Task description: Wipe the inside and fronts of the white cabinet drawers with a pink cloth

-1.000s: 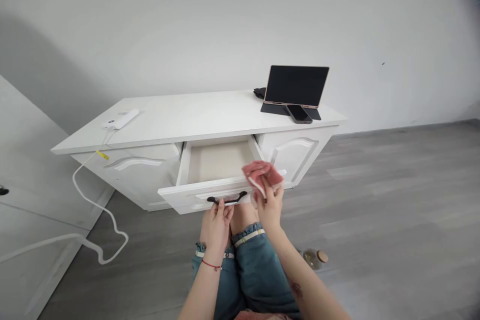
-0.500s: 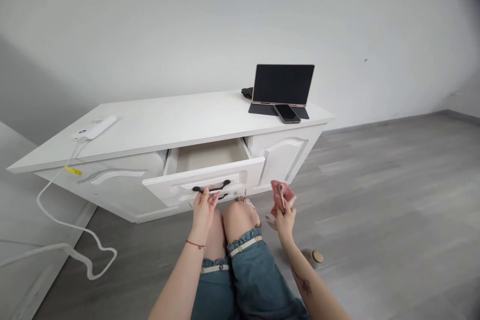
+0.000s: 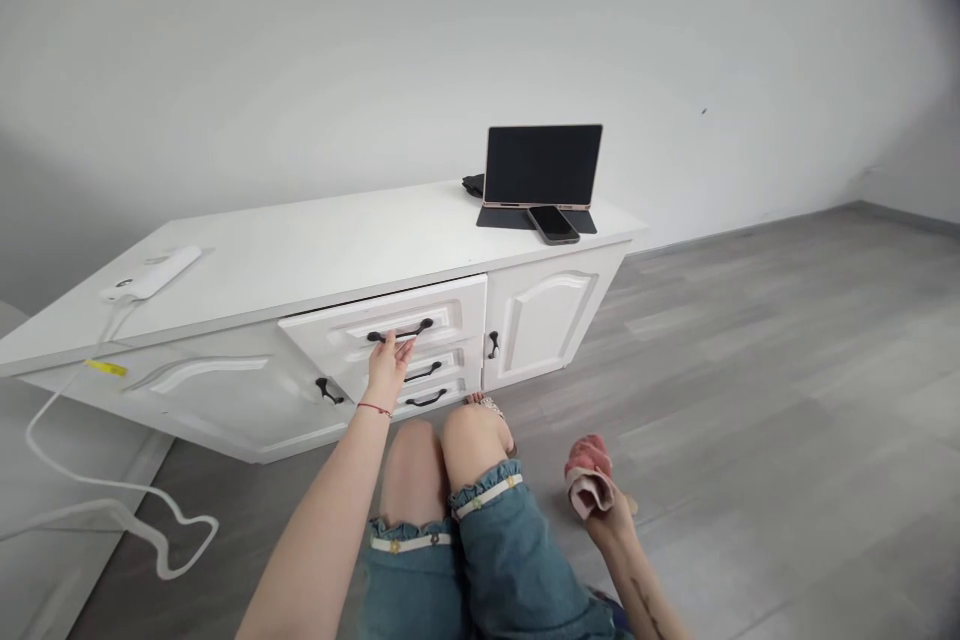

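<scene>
My left hand (image 3: 388,365) has its fingers curled at the black handle (image 3: 401,331) of the top drawer (image 3: 457,310). That drawer sits almost flush in the white cabinet, its left edge standing out slightly. Low on the right, my right hand (image 3: 611,518) is closed on a bunched pink and white cloth (image 3: 589,470), held over the floor beside my knees. The cloth covers most of the fingers, and the slim metal object seen with it earlier is hidden.
On the white cabinet top (image 3: 322,240) stand a tablet (image 3: 543,165) and a phone (image 3: 553,224), with a black item (image 3: 473,185) behind. A white power strip (image 3: 154,274) lies at the left, its cable (image 3: 112,480) hanging to the floor. Two lower drawers have black handles.
My left hand has pushed the top drawer in from well open to nearly closed. My right hand has moved down and turned, with the cloth now covering the metal object.
</scene>
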`<act>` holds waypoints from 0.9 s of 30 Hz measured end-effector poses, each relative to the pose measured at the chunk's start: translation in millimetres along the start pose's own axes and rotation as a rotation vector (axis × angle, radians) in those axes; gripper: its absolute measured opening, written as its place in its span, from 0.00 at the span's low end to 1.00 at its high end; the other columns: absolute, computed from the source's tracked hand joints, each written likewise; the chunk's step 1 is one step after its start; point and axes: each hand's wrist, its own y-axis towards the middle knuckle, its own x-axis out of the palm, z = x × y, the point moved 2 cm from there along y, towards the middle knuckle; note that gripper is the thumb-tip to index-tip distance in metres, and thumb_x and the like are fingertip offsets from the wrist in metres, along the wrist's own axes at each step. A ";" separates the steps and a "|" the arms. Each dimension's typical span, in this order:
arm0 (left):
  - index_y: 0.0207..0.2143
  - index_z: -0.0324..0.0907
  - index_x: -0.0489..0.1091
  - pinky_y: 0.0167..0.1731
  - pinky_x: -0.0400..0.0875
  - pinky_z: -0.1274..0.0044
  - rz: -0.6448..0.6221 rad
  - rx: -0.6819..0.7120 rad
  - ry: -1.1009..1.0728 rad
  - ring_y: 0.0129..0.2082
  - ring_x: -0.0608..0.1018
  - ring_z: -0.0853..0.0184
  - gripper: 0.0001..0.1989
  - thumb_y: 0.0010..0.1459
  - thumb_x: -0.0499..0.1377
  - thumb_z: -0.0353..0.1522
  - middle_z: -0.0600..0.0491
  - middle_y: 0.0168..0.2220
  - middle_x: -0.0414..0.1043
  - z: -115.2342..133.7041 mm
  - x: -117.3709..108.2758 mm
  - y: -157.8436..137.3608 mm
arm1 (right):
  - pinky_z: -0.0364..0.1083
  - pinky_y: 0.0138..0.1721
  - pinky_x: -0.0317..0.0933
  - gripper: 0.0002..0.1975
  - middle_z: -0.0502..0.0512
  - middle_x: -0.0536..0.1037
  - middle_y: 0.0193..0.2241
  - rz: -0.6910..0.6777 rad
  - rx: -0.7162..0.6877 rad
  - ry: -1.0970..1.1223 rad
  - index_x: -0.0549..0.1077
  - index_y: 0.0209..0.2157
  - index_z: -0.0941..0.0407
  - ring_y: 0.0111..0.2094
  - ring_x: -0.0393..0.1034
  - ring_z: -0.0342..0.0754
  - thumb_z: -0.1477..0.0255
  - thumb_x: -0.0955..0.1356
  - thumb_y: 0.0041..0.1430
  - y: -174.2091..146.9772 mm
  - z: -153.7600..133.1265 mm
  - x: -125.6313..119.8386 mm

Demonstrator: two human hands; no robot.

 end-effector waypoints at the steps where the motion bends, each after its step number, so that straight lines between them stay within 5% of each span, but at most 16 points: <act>1: 0.30 0.43 0.64 0.37 0.76 0.78 -0.002 0.000 0.008 0.28 0.82 0.71 0.09 0.65 0.55 0.27 0.57 0.24 0.73 1.0 1.0 2.0 | 0.40 0.22 0.68 0.09 0.43 0.74 0.19 -0.012 0.028 0.078 0.70 0.26 0.52 0.18 0.68 0.41 0.79 0.69 0.40 -2.5 -6.1 5.8; 8: 0.28 0.42 0.63 0.39 0.75 0.76 0.015 -0.001 0.024 0.28 0.81 0.70 0.11 0.65 0.55 0.29 0.57 0.21 0.69 3.6 6.3 10.0 | 0.53 0.40 0.74 0.11 0.53 0.81 0.34 -0.204 0.212 0.111 0.75 0.37 0.53 0.34 0.78 0.50 0.70 0.69 0.49 -32.5 -24.7 62.1; 12: 0.28 0.42 0.63 0.43 0.74 0.74 0.008 -0.006 -0.011 0.30 0.81 0.69 0.10 0.64 0.57 0.30 0.57 0.22 0.68 2.6 7.9 13.5 | 0.45 0.46 0.71 0.17 0.56 0.80 0.44 -0.318 0.218 0.057 0.76 0.43 0.55 0.49 0.74 0.46 0.65 0.68 0.51 -40.7 -22.2 107.3; 16: 0.28 0.43 0.65 0.48 0.72 0.69 -0.040 -0.014 -0.051 0.35 0.81 0.67 0.09 0.61 0.61 0.33 0.56 0.25 0.69 0.2 3.1 16.0 | 0.36 0.45 0.68 0.21 0.55 0.80 0.46 -0.430 0.270 0.003 0.75 0.46 0.57 0.49 0.74 0.40 0.65 0.69 0.50 -25.5 -15.8 158.0; 21: 0.30 0.43 0.70 0.49 0.69 0.74 -0.205 0.049 0.232 0.41 0.78 0.68 0.09 0.49 0.69 0.28 0.53 0.35 0.76 -17.9 -28.2 15.0 | 0.43 0.45 0.71 0.19 0.55 0.81 0.46 -0.470 0.213 -0.041 0.76 0.46 0.55 0.49 0.74 0.46 0.59 0.68 0.57 8.9 -11.9 205.5; 27: 0.26 0.41 0.68 0.42 0.73 0.69 0.177 -0.348 0.450 0.29 0.77 0.66 0.09 0.49 0.63 0.20 0.52 0.26 0.71 -48.2 -77.8 34.4 | 0.48 0.46 0.71 0.15 0.53 0.82 0.41 -0.382 0.141 -0.143 0.76 0.42 0.52 0.44 0.76 0.47 0.58 0.68 0.59 30.0 -24.1 186.1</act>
